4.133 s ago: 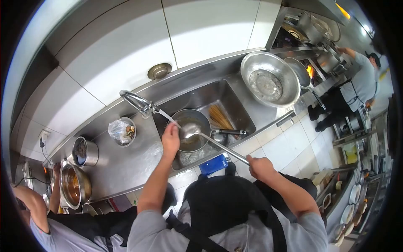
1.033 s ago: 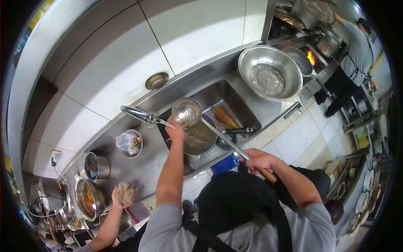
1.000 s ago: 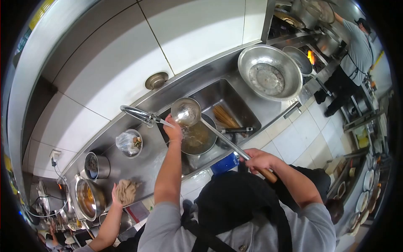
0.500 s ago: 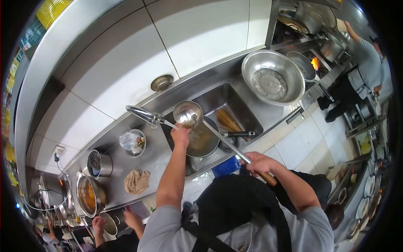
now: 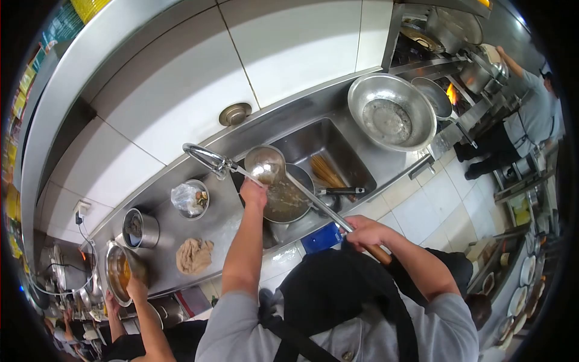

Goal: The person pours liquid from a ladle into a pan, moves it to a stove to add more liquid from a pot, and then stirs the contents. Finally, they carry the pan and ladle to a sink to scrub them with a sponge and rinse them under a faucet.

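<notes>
We've got the ladle [image 5: 267, 164] bowl up under the tap [image 5: 208, 160], over the pan [image 5: 286, 196] in the sink [image 5: 338, 142]. R hand [image 5: 362, 232] grips its handle end; shaft runs diag. from there up-left. L hand [image 5: 253, 192] nearer, fingers at bowl — grip unclear.

Bright, even light from overhead floods the scene; the white wall panels [image 5: 283, 54] read clean and almost washed out; hard glare sits on the steel counter [image 5: 199, 232] and the rim of the big basin [image 5: 392, 111]; a small orange flame [image 5: 450, 93] glows at upper right; heavy fisheye bending curves every straight edge; a black vignette rings the frame; the far corners go soft and smeared, the centre stays sharp; shadows are short and faint.
</notes>
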Available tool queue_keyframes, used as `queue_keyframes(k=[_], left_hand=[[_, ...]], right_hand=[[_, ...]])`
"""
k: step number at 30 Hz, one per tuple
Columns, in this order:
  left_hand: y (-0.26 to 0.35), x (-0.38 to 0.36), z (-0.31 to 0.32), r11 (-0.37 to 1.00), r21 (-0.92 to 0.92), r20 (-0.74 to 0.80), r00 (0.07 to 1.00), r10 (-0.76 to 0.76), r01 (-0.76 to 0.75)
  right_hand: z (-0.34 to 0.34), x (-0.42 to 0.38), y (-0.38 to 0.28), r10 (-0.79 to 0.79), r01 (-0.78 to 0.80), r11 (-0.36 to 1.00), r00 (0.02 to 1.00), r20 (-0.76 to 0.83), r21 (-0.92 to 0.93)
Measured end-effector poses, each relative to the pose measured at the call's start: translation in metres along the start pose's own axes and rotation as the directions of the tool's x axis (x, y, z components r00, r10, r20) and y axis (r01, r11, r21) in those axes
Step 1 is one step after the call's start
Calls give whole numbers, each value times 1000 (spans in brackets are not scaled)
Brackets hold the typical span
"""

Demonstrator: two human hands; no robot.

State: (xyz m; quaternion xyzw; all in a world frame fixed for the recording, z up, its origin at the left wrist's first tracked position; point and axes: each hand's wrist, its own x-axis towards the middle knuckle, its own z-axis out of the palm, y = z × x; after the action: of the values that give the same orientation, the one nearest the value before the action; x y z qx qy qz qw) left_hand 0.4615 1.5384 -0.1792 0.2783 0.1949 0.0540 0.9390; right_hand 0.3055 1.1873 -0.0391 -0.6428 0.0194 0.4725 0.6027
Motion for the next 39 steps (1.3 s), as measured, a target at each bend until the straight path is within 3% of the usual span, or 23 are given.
queue_keyframes(k=[3, 5, 8, 10, 14, 16, 17, 19, 21, 23, 24, 27, 28, 29, 31, 32, 34, 35, 36, 37, 39], left_hand=[[-8, -23, 26, 992, 85, -96, 992, -83, 91], [-10, -28, 34, 991, 124, -83, 996, -45, 55], [-2, -25, 37, 980, 184, -111, 993, -50, 70], [-2, -21, 34, 951, 302, -185, 983, -7, 63], [2, -35, 41, 923, 365, -149, 986, -73, 123], [14, -30, 36, 830, 551, -26, 996, -89, 89], [19, -26, 35, 830, 551, -23, 996, -90, 88], [25, -9, 22, 796, 580, 71, 984, 165, -175], [21, -13, 17, 764, 609, 151, 977, 151, -212], [4, -40, 46, 889, 456, -49, 997, 61, -32], [-3, -44, 47, 925, 372, 5, 996, -90, 82], [14, -31, 42, 905, 422, -42, 998, -44, 57], [17, -10, 19, 835, 536, 34, 991, 129, -127], [34, -9, 19, 650, 746, 50, 986, 159, -143], [61, -22, 35, 79, 924, 352, 914, 203, -373], [71, -25, 44, 79, 921, 360, 912, 198, -381], [83, -30, 55, -283, 910, 350, 927, 132, -303], [89, -34, 59, -283, 904, 363, 925, 109, -321], [94, -37, 63, -326, 820, 493, 870, -15, -470], [92, -40, 72, -342, 708, 609, 780, -146, -618], [82, -62, 84, -244, 656, 628, 696, -348, -714]], right_hand=[[2, 3, -4, -27, 27, 999, 1000, -14, 30], [5, 1, -1, -35, 37, 998, 999, -27, 57], [5, 0, 0, -32, 33, 999, 998, -45, 14], [5, 0, 3, -85, 82, 991, 996, -24, -109], [9, -7, -2, -115, 103, 982, 991, -71, -156], [8, -14, -8, -97, 86, 986, 992, -75, -142], [6, -18, -11, -99, 87, 986, 992, -78, -142], [4, -24, -13, -92, 76, 980, 993, -77, -184], [4, -22, -13, -87, 74, 982, 994, -70, -173], [6, -17, -16, -91, 80, 983, 994, -60, -163], [8, -15, -16, -72, 66, 989, 997, -41, -130], [7, -22, -20, -45, 40, 994, 998, -38, -104], [4, -27, -21, -40, 30, 982, 998, -48, -186], [1, -31, -23, -40, 23, 963, 997, -60, -268], [-1, -42, -29, -40, 13, 953, 996, -83, -301], [-4, -49, -34, -41, 8, 934, 996, -84, -358], [-10, -55, -34, -41, -4, 918, 993, -107, -397], [-16, -54, -28, -248, 149, 796, 964, -91, -586], [-22, -56, -23, -437, 262, 610, 898, -42, -748], [-22, -58, -24, -444, 239, 624, 892, -85, -744], [-7, -52, -30, -425, -58, 344, 880, -210, -937]])
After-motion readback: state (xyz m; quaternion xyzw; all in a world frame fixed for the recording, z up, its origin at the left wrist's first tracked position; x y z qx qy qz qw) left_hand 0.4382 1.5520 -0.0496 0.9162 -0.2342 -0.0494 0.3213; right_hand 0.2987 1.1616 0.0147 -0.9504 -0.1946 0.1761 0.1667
